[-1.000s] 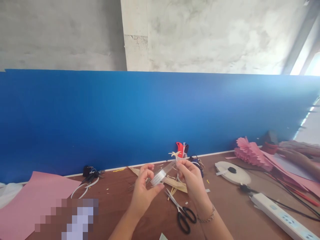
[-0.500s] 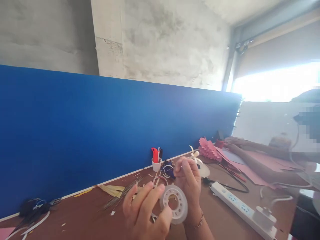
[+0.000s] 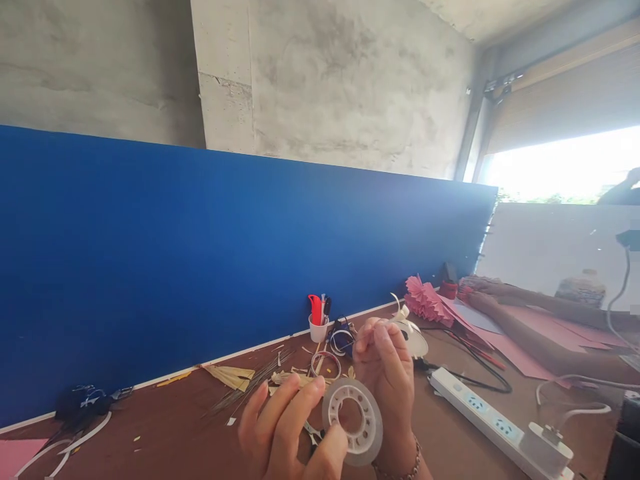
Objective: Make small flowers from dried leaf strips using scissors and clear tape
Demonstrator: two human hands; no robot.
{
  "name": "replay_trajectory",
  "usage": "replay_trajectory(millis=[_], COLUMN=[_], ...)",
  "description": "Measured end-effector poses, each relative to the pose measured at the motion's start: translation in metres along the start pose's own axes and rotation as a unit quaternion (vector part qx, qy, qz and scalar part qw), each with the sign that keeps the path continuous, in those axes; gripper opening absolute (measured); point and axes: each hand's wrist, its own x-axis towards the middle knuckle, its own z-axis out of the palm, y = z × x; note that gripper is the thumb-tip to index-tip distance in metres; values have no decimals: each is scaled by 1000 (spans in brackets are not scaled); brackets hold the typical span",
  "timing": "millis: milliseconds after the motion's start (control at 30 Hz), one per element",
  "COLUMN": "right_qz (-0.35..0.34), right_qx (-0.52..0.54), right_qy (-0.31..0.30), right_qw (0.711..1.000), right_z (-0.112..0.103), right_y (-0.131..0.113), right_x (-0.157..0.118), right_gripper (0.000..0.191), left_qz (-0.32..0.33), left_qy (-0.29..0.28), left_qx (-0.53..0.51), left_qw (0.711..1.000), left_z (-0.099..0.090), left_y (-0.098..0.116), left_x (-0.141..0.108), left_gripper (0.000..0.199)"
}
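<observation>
My left hand (image 3: 295,430) holds a clear roll of tape (image 3: 369,427) by its rim, between thumb and fingers, low in the view. Just behind it, my right hand (image 3: 387,367) is raised with fingertips pinched together on a small cream ribbon-like piece (image 3: 401,311), which sticks up past the fingers. Scissors (image 3: 314,435) lie on the brown table, partly hidden by my left hand. Beyond my hands is another tape ring (image 3: 326,365) among dry husk scraps.
A white cup (image 3: 319,330) with red-handled tools stands by the blue partition (image 3: 225,253). A white power strip (image 3: 490,417) lies at right. Pink paper (image 3: 520,347) and another person's arms (image 3: 505,320) are beyond it. Dark cords (image 3: 83,405) lie at left.
The view has shifted slightly, so the background sits further right. The tape roll is a little lower and further right; both hands keep nearly the same pose.
</observation>
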Motion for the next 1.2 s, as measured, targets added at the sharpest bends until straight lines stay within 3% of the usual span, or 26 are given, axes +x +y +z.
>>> replay_trajectory(millis=[267,567,1200], right_qz=[28,29,31], right_qx=[37,14,15], right_qy=[-18,-20,-26], right_qw=[999,999,999], right_z=[1,2,3], right_y=[4,3,4], right_x=[-2,-3,-4], right_gripper=[15,17,14], left_qz=[-9,2,-4], left_qy=[51,9,15], left_qx=[2,15,-3], left_qw=[999,1000,1000], left_z=[3,-4,-4], left_y=[1,-3,-4], left_x=[1,-1,2], left_gripper=[19,15,17])
